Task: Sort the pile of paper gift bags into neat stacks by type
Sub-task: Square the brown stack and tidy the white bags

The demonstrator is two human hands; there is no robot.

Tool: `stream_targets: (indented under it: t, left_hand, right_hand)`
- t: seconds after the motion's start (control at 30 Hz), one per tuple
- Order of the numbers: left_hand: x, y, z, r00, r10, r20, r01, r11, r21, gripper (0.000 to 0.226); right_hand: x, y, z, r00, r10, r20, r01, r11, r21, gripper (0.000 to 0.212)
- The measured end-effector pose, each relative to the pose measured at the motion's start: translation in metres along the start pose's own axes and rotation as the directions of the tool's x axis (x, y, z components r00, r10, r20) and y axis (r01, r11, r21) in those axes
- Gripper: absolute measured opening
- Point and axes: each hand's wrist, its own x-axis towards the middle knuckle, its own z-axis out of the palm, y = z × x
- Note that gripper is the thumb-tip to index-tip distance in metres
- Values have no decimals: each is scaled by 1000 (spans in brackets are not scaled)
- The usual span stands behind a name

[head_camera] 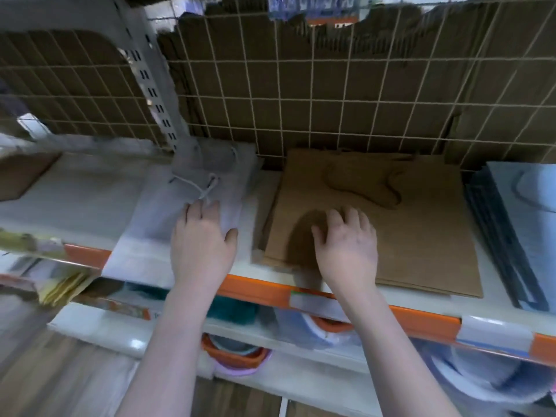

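Hands were both down on the shelf, and from my remote seat I read it as a squaring-up moment. My left hand (201, 236) lay flat on the stack of white paper gift bags with white cord handles (180, 224), fingers straight and pressing, thumb spread to the side, holding nothing. My right hand (346, 239) rested on the stack of flat brown kraft paper gift bags (391, 224), fingers loosely spread and slightly bent, and again nothing was gripped.

Placement made sense to me: the white bags sat left, the brown ones just beside them on the white shelf with an orange front edge (255, 285), with a narrow strip of bare shelf between the two. That gap kept the types apart. The brown stack's top bag lay with its twisted paper handle (364, 188) folded flat toward the back, so the pile stayed low and even. The white stack looked less tidy, its upper bags skewed and overhanging the front edge, which I judged was why a flat palm was on it.

Further right, a stack of pale blue bags with dark edges (523, 224) lay well apart from the brown one. Behind everything stood a cream wire grid panel (301, 100) backed by dark corrugated cardboard.

Writing? I could read none. The small label strip on the orange edge (313, 300) was too blurred to make out.
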Motion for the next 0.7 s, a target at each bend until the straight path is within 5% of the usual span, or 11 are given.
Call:
stream_targets:
  t: [0.7]
  left_hand:
    - [17,-415,-86,950,-298,-93,299,954,-2,39]
  right_hand:
    - [-42,-389,113,972,-178,156,172,984,50,38]
